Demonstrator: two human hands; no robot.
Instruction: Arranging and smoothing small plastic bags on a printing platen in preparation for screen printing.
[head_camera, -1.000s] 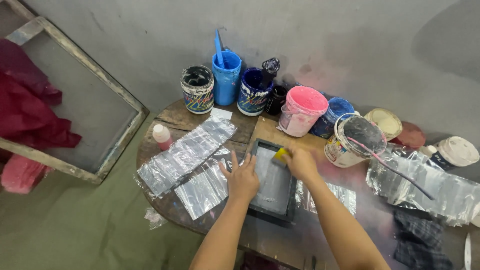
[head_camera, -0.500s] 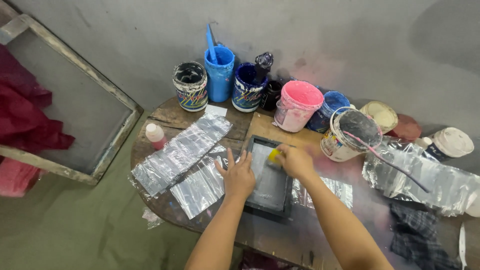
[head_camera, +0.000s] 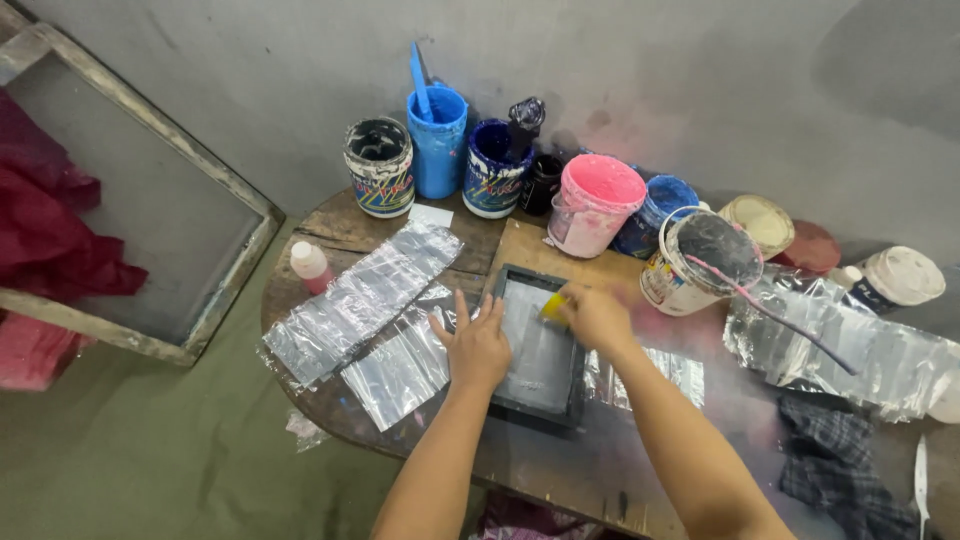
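Observation:
A small dark-framed printing screen (head_camera: 535, 352) lies flat on the round wooden table (head_camera: 330, 228). My left hand (head_camera: 476, 345) rests with spread fingers on the screen's left frame edge, pressing it down. At the screen's top right, my right hand (head_camera: 595, 316) is closed around a yellow squeegee (head_camera: 553, 307), whose edge touches the mesh. Clear plastic bags (head_camera: 358, 300) lie just left of the screen, and another shiny bag (head_camera: 655, 370) shows under its right side.
Paint pots line the back of the table: a black one (head_camera: 379, 168), blue ones (head_camera: 437, 140), a pink bucket (head_camera: 592, 204), a white pot with a stick (head_camera: 698, 260). A small pink bottle (head_camera: 310, 266) stands left. A large wooden screen frame (head_camera: 150, 170) leans left. Dark cloth (head_camera: 835, 455) lies right.
My right hand with the yellow squeegee has shifted a little along the top of the screen. The left hand stays on the frame. The camera view has drifted slightly.

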